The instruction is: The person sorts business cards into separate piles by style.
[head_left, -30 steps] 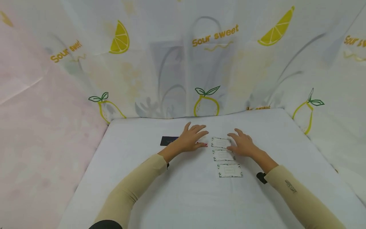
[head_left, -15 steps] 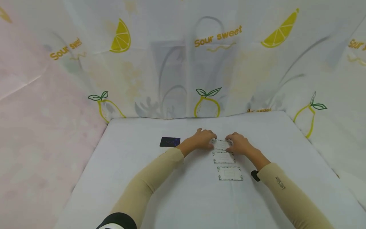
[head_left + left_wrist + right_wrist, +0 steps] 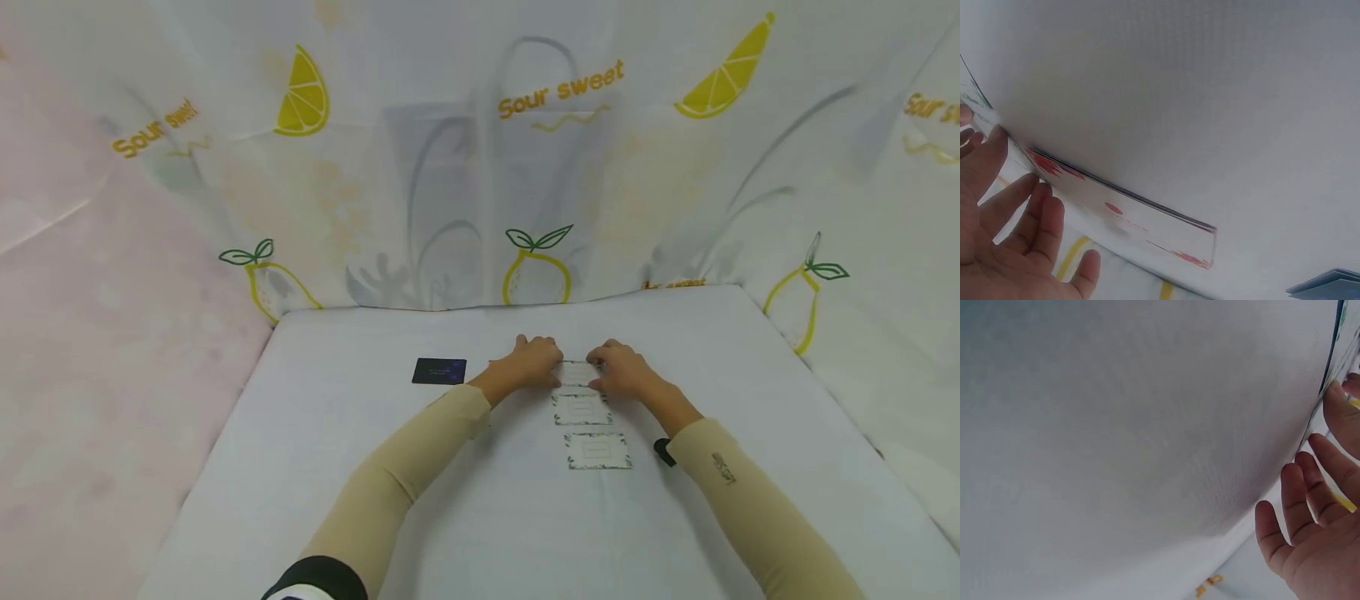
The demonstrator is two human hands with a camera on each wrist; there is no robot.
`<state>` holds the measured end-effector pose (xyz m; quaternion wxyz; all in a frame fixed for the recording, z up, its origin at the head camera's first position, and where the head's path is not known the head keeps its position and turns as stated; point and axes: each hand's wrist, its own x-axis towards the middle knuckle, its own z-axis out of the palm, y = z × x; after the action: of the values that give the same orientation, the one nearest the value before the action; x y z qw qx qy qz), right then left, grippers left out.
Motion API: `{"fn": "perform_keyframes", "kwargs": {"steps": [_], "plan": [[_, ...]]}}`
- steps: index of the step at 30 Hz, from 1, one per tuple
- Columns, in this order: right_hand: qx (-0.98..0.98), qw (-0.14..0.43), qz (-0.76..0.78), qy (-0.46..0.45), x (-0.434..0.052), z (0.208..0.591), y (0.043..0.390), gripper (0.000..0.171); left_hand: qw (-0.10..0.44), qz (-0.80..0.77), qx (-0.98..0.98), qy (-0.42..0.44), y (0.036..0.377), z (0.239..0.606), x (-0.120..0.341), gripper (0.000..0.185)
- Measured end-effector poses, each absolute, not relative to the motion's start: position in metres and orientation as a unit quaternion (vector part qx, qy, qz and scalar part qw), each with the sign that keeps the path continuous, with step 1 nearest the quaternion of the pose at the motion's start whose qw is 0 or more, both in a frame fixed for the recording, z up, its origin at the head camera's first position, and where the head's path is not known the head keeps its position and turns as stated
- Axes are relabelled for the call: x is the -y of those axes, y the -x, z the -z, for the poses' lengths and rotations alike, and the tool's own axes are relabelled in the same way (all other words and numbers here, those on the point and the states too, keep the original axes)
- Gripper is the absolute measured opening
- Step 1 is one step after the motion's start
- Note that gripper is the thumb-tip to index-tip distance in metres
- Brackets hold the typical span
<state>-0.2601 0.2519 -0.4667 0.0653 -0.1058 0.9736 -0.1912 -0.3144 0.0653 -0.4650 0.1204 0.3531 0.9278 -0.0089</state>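
card: top leaf-bordered card (image 3: 576, 374) on white table (image 3: 360, 467), long axis left-right, between both hands
left hand (image 3: 531, 363): fingertips curled onto its left edge
right hand (image 3: 622, 372): pinching right edge, equally near

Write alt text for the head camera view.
Both hands, left hand and right hand, meet at the farthest of three leaf-bordered cards in a column on a white table. A dark card lies to the left.
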Motion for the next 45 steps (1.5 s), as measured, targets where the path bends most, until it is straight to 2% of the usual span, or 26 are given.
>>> {"fn": "perform_keyframes", "kwargs": {"steps": [10, 17, 35, 45], "plan": [[-0.97, 0.089, 0.203, 0.095, -0.2523, 0.4734, 0.2627, 0.042, 0.131, 0.006, -0.927, -0.351, 0.3092, 0.4663, -0.0627, 0.038], [-0.971, 0.083, 0.202, 0.096, -0.2519, 0.4707, 0.2655, 0.042, 0.107, 0.008, -0.927, -0.359, 0.3124, 0.467, -0.0624, 0.037], [-0.972, 0.088, 0.202, 0.077, -0.2499, 0.4713, 0.2619, 0.043, 0.113, 0.02, -0.925, -0.362, 0.3123, 0.4665, -0.0634, 0.041], [-0.973, 0.085, 0.199, 0.076, -0.2478, 0.4685, 0.2626, 0.043, 0.098, 0.034, -0.927, -0.361, 0.31, 0.4644, -0.0651, 0.04]]}}
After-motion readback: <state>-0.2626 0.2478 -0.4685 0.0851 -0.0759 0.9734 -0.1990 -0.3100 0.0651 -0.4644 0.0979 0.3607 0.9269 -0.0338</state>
